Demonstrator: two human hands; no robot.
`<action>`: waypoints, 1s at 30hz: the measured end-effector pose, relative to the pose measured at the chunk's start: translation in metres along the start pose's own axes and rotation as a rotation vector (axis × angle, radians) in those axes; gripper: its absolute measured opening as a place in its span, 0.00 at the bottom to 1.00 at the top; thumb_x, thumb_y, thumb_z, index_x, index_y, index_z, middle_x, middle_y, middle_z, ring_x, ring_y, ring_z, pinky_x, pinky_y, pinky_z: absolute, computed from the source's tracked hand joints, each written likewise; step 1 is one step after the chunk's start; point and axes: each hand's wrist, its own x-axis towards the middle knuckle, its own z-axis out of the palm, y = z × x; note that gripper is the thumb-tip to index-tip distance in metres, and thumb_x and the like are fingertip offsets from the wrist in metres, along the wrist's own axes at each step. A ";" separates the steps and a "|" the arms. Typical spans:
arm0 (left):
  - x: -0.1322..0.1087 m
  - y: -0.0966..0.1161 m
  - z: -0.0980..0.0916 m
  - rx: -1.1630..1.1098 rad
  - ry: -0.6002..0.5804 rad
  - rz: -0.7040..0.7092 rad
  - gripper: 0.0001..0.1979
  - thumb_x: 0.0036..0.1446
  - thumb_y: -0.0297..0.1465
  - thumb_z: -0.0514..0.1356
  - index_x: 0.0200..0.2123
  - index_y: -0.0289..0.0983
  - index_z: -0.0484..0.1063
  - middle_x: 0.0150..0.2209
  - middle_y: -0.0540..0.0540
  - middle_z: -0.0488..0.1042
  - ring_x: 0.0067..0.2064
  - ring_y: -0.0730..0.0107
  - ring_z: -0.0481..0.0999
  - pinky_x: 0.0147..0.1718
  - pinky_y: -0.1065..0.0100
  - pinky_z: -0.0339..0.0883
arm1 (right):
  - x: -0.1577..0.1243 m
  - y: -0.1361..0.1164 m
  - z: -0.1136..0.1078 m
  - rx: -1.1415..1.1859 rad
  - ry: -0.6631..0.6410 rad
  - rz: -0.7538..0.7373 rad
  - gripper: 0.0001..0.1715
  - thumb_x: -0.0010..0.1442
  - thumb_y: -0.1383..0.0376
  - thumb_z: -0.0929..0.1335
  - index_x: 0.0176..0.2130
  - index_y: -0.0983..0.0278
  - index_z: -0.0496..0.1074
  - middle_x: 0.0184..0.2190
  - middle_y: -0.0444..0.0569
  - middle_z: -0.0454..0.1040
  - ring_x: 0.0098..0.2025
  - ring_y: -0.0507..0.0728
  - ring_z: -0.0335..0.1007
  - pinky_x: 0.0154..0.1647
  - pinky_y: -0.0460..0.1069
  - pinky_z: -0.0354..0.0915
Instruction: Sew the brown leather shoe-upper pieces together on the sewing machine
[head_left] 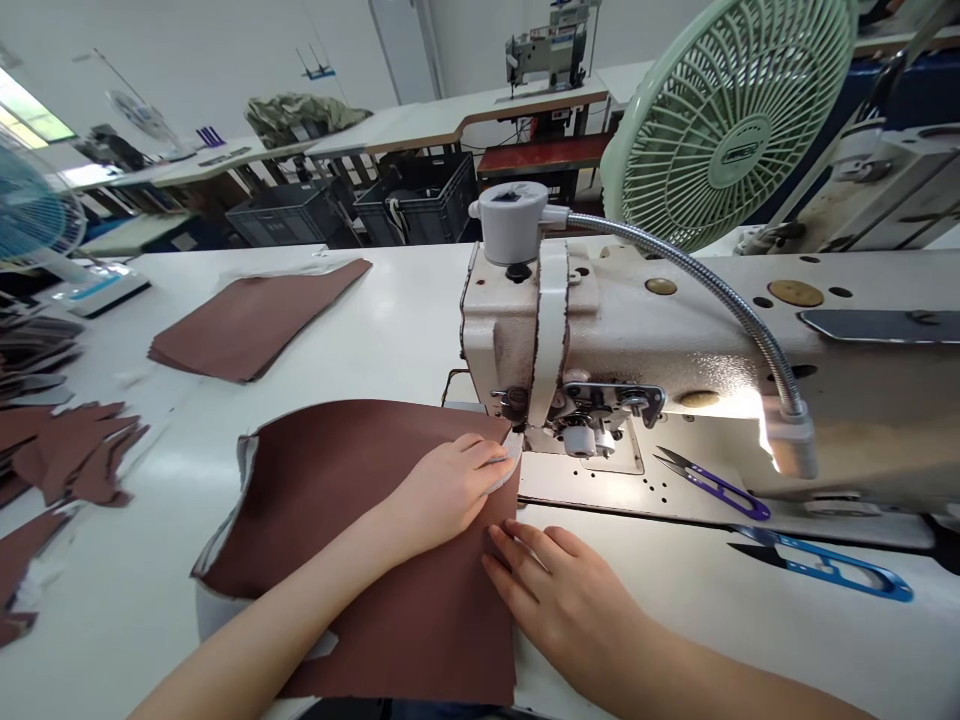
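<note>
A brown fabric piece (345, 520) with a grey backing lies on the white table in front of the sewing machine (600, 340). My left hand (442, 490) rests on the fabric's far right corner, fingers curled round a small white strip (510, 460) next to the presser foot (581, 435). My right hand (555, 580) lies flat at the fabric's right edge, fingers stretched out and pressing on it.
Purple thread snips (712, 485) and blue thread snips (825, 570) lie on the machine bed to the right. A stack of brown pieces (255, 315) sits at the back left, cut scraps (67, 450) at the left edge. A green fan (727, 110) stands behind the machine.
</note>
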 end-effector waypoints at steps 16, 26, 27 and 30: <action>0.018 0.002 0.018 0.119 0.079 -0.170 0.17 0.60 0.21 0.46 0.48 0.36 0.68 0.39 0.43 0.70 0.40 0.63 0.65 0.36 0.65 0.67 | 0.002 0.018 0.004 -0.018 -0.018 -0.004 0.20 0.59 0.71 0.61 0.48 0.74 0.72 0.50 0.58 0.73 0.49 0.62 0.68 0.41 0.52 0.67; 0.011 -0.015 0.001 -0.085 0.088 0.034 0.15 0.58 0.20 0.51 0.42 0.40 0.73 0.43 0.47 0.71 0.44 0.66 0.67 0.43 0.67 0.67 | 0.000 0.019 -0.003 -0.036 -0.005 -0.027 0.15 0.61 0.72 0.61 0.45 0.71 0.73 0.46 0.55 0.75 0.47 0.58 0.70 0.43 0.50 0.69; 0.012 -0.016 0.004 -0.064 0.123 0.037 0.14 0.60 0.22 0.50 0.41 0.40 0.74 0.42 0.47 0.72 0.44 0.66 0.67 0.42 0.67 0.67 | 0.000 0.018 -0.005 -0.033 -0.010 -0.033 0.15 0.61 0.73 0.61 0.44 0.71 0.74 0.46 0.55 0.76 0.47 0.57 0.71 0.42 0.49 0.69; 0.016 -0.014 0.014 0.011 0.198 0.031 0.14 0.63 0.25 0.48 0.38 0.39 0.74 0.40 0.45 0.71 0.43 0.65 0.67 0.38 0.67 0.67 | 0.002 0.020 -0.007 -0.023 -0.002 -0.046 0.15 0.61 0.73 0.61 0.42 0.71 0.74 0.45 0.57 0.76 0.45 0.58 0.72 0.41 0.49 0.69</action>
